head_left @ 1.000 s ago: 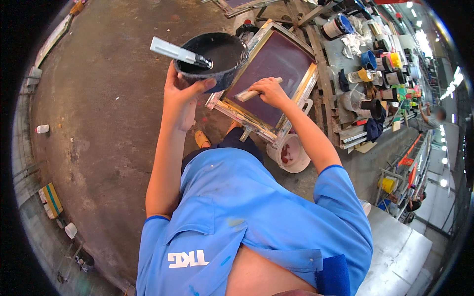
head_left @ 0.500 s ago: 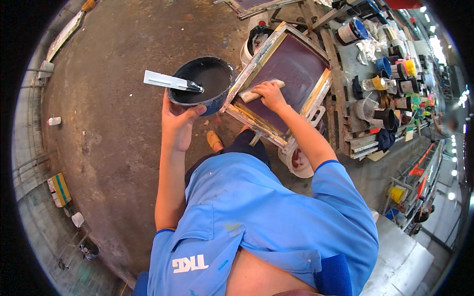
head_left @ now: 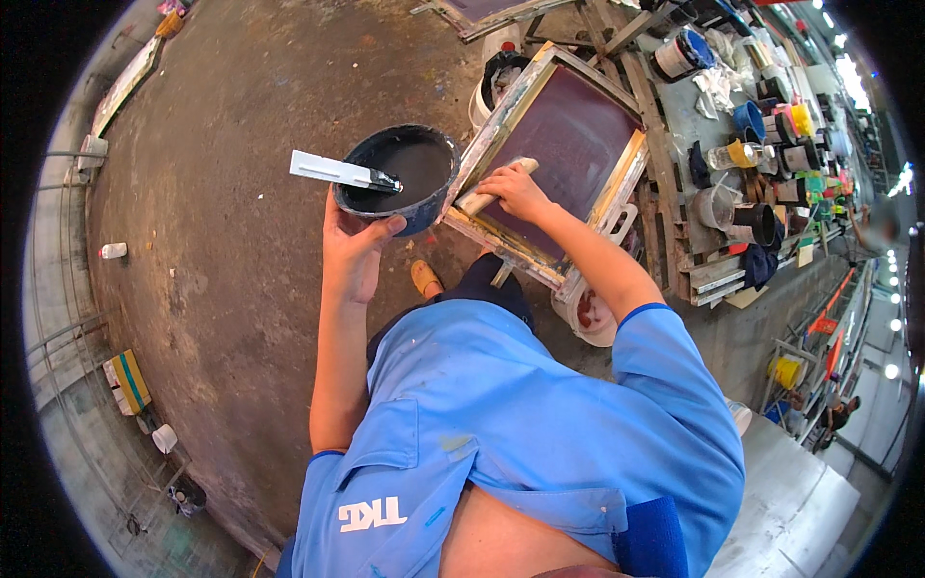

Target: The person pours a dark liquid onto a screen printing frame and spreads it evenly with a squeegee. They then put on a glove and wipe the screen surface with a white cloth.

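My left hand (head_left: 355, 246) is closed on a dark bowl (head_left: 420, 221), thumb on its near wall and the other fingers mostly hidden beneath. Grey-black liquid partly fills the bowl. A white spatula (head_left: 330, 169), its blade end smeared black, rests across the bowl's left rim. To the right, a wooden-framed printing screen (head_left: 493, 120) with dark purple mesh (head_left: 584, 130) lies tilted. My right hand (head_left: 518, 195) grips a wooden-handled squeegee (head_left: 474, 202) at the screen's near-left end. The squeegee's lower edge is hidden.
Buckets stand by the screen: a white one (head_left: 479, 104) beyond it and another (head_left: 590, 323) under its near corner. A wooden pallet rack (head_left: 665, 193) runs along its right side. Past that, a table holds paint tubs, including a blue-topped bucket (head_left: 683, 53). Stained concrete floor (head_left: 212, 222) spreads leftward.
My right hand has drawn the squeegee left and slightly nearer, toward the screen's near-left edge. My left hand still holds the bowl, which sits slightly lower and farther right in the picture.
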Available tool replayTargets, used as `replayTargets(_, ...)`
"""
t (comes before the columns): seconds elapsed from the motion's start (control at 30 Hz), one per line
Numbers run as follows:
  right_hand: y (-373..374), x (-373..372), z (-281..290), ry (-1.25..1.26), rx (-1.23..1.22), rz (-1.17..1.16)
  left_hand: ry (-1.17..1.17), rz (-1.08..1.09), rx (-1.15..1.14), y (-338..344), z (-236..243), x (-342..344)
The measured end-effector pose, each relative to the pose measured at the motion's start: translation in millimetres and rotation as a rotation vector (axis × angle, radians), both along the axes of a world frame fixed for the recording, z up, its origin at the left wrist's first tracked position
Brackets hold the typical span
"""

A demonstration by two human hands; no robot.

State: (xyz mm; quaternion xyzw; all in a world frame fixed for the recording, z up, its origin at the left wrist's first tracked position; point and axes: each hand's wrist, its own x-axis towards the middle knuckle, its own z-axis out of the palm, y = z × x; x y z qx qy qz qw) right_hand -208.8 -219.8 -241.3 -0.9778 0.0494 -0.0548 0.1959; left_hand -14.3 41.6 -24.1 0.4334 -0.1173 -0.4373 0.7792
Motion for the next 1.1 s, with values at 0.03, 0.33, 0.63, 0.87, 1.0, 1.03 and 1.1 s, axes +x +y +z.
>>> replayTargets(0.03, 0.6, 0.8, 0.4, 0.019, -0.004, 0.018, 0.009, -0.001, -0.006, 1.4, -2.0, -1.2)
replayTargets(0.33, -13.2, -18.1, 9.2, 0.205, 0.033, 0.101, -0.027, 0.024, -0.07, 6.2, -1.5, -2.5)
replayTargets(0.63, -7.3, -168.9, 47.2, 0.432, 0.087, 0.036, 0.009, 0.034, -0.063, 12.8, -5.9, -5.3)
replayTargets(0.87, -0.8, -215.0, 69.8, 0.524, 0.017, 0.046, 0.024, -0.004, -0.058, 6.1, -5.3, -11.8)
replayTargets(1.0, -8.3, -215.2, 68.2, 0.591, -0.031, 0.104, 0.02, -0.007, -0.086, 4.3, -1.2, -16.5)
replayTargets(1.03, -8.4, -203.6, 70.1, 0.641, -0.045, 0.108, 0.021, -0.003, -0.083, 4.1, -1.5, -16.8)
replayTargets(1.1, -4.3, -179.0, 67.7, 0.752, -0.119, 0.129, 0.023, 0.003, -0.071, 6.4, -2.1, -16.9)
